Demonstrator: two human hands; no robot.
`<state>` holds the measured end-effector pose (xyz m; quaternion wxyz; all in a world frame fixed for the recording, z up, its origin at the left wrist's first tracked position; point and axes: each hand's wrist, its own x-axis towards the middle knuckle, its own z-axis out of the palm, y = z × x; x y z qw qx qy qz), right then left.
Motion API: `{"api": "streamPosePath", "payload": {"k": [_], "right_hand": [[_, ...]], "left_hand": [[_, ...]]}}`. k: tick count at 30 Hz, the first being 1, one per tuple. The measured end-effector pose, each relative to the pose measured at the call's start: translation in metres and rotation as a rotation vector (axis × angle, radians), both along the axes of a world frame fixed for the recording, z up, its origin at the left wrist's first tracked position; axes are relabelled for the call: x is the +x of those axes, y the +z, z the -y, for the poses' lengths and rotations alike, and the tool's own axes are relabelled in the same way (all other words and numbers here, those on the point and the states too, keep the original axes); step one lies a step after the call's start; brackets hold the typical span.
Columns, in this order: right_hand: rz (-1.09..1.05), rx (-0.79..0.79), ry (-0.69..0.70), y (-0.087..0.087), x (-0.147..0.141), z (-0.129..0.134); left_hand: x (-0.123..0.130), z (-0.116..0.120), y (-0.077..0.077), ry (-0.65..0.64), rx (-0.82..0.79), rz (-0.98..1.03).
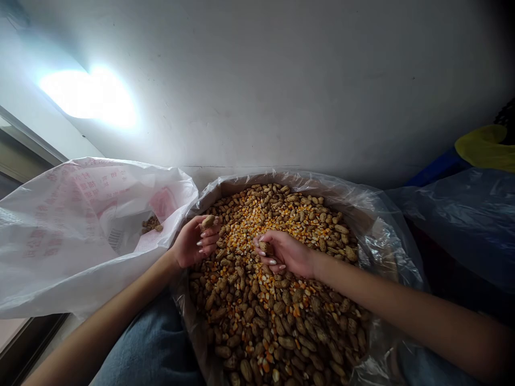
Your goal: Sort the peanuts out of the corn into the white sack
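A large container lined with clear plastic holds unshelled peanuts mixed with yellow and orange corn kernels. Over its left edge, my left hand pinches a peanut between thumb and fingers. Near the middle of the pile, my right hand has its fingers curled round another peanut. To the left lies an open white bag with pink printing, and a small heap of peanuts shows inside it.
A pale wall rises behind the container, with a bright light at the upper left. On the right are translucent plastic, a blue object and a yellow one. My jeans-covered leg is below.
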<state>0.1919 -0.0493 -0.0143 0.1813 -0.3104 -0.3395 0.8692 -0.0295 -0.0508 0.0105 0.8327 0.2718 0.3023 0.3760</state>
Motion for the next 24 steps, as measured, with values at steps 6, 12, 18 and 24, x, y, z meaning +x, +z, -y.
{"api": "streamPosePath", "payload": {"k": [6, 12, 18, 24], "right_hand": [[0.111, 0.055, 0.019, -0.004, -0.003, 0.004], [0.594, 0.693, 0.163, -0.009, -0.008, 0.011], [0.998, 1.475, 0.381, -0.014, -0.017, 0.021], [1.116, 1.617, 0.531, -0.021, -0.025, 0.029]], "left_hand": [[0.000, -0.002, -0.001, -0.054, 0.028, -0.043], [0.006, 0.003, -0.004, -0.277, 0.416, -0.696], [0.007, 0.007, -0.001, -0.605, 1.171, -1.501], [0.007, 0.011, -0.005, -0.753, 1.314, -1.724]]}}
